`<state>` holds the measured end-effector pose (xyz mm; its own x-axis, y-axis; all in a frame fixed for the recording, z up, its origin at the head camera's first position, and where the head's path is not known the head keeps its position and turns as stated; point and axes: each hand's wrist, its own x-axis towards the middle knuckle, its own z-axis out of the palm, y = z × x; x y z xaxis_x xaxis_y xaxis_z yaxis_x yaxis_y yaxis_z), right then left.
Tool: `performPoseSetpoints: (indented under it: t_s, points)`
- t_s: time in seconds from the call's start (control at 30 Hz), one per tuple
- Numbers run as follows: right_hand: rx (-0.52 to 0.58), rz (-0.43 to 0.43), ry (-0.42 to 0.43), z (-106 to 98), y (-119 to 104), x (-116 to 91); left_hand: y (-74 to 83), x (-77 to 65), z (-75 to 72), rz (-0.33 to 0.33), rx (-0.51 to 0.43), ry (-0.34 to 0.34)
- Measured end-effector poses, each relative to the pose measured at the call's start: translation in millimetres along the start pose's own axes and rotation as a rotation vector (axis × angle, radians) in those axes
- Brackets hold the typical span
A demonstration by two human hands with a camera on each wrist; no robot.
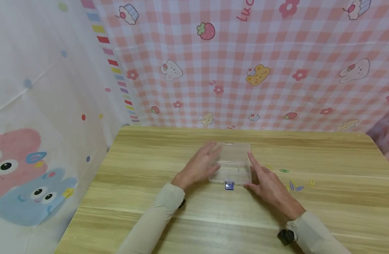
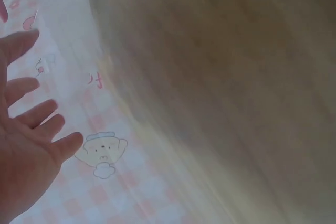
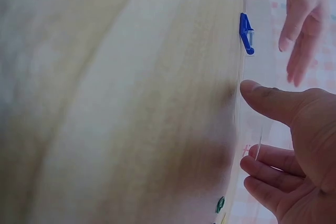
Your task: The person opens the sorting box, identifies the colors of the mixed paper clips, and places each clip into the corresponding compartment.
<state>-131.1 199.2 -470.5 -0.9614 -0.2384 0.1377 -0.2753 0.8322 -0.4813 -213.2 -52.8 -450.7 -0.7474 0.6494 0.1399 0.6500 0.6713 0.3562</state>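
A clear plastic box (image 1: 229, 173) with inner dividers stands on the table, its see-through lid (image 1: 234, 152) tipped back. A blue clasp (image 1: 229, 185) sits at the front edge and also shows in the right wrist view (image 3: 244, 34). My left hand (image 1: 199, 165) is at the box's left side, fingers spread and fairly straight; its contact with the box is unclear. My right hand (image 1: 270, 183) is at the right side, thumb by the front corner and index finger extended along the lid's edge. In the right wrist view, its other fingers (image 3: 273, 169) bend slightly near a clear edge.
Several loose paper clips lie right of the box: a green paper clip (image 1: 284, 170), a purple paper clip (image 1: 299, 188) and a yellow paper clip (image 1: 312, 182) among them. A pink checked cloth (image 1: 232, 95) hangs behind the wooden table (image 1: 143, 197).
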Motion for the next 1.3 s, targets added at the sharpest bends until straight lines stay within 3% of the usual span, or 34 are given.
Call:
performPoseSetpoints:
  t_s: [0.17,0.47,1.3]
  points:
    - [-0.003,0.001,-0.004,0,0,0,-1.4,-4.8,2.4,-0.046,-0.045,-0.124]
    - [-0.014,0.033,-0.008,-1,-2,-1,1.1,-13.1,-0.9,-0.133,-0.103,-0.254]
    - [-0.022,0.012,-0.013,0,-2,-2,-3.2,-16.3,0.1,-0.162,-0.172,-0.327]
